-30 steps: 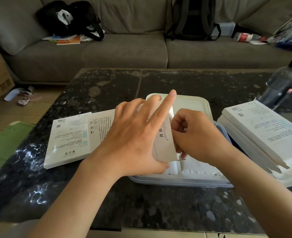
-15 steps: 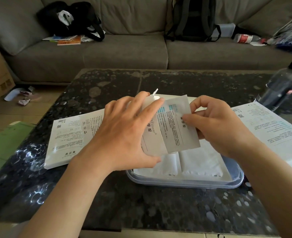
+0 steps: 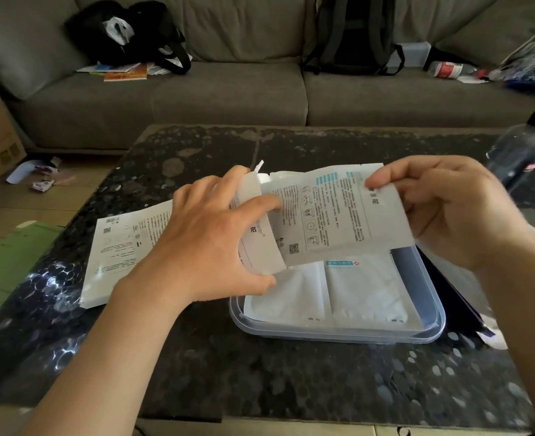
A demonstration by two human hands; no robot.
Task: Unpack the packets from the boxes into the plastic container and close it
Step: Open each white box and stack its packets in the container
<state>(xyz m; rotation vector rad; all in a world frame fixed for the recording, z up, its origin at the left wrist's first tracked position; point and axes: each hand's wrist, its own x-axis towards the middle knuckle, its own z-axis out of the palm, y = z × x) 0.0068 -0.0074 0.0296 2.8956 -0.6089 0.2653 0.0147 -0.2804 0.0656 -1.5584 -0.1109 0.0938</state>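
- White and paper-thin, the packet (image 3: 338,215) looks light and floppy, with a smooth printed face that may be slippery. It will likely bend rather than hold its shape.
- It hangs in the air, its left end tucked inside the open mouth of a slim card box (image 3: 261,247), above the far side of the plastic container (image 3: 332,337).
- A pinch on a free corner or along an edge seems the best hold, well away from the box mouth, so that the sheet slides out flat and does not crease.
- The right hand (image 3: 448,212) pinches the packet's far right corner between thumb and curled fingers.
- The left hand (image 3: 203,247) grips the box, with its fingers wrapped over the top and its thumb under the near edge. One fingertip lies across the mouth and touches the packet.
- The container sits on the dark bench (image 3: 260,379) with no lid on it. Two packets (image 3: 363,287) lie flat in it, side by side.
- Another flat box (image 3: 124,247) rests on the bench to the left.
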